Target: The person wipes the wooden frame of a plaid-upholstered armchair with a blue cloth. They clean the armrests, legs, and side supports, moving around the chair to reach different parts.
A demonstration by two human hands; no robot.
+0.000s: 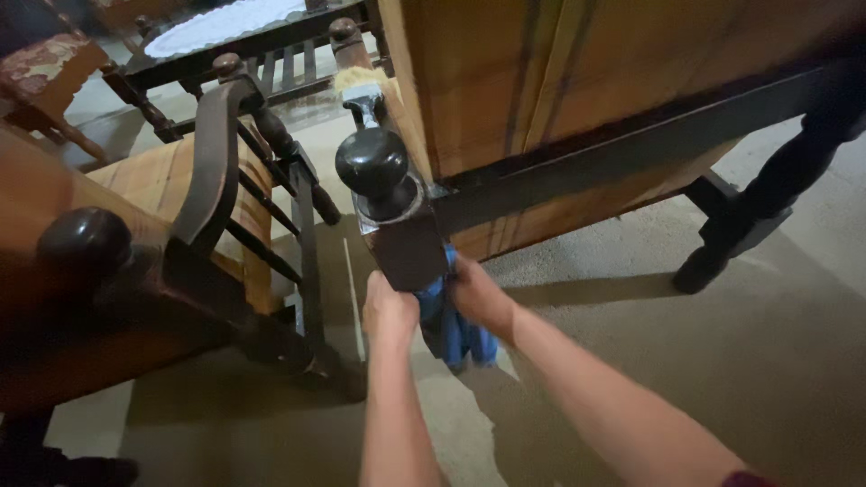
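The left hand (390,307) is closing around the lower part of a dark wooden post (401,239), fingers wrapping its square section from the nine o'clock side. The right hand (478,293) is pressing a blue cloth (456,329) against the same post from three o'clock, gripping the fabric, which is hanging down toward six o'clock below both hands. The post is standing at the middle of the view, topped by a round dark knob (372,162) at twelve o'clock from the hands. A paintbrush (363,90) with pale bristles is lying just beyond the knob. Toward two o'clock, a light wooden panel (559,81) framed by a dark rail (631,149) is joining the post. At nine o'clock, a dark chair (216,171) with a curved armrest and spindles is standing on the concrete floor (704,361)
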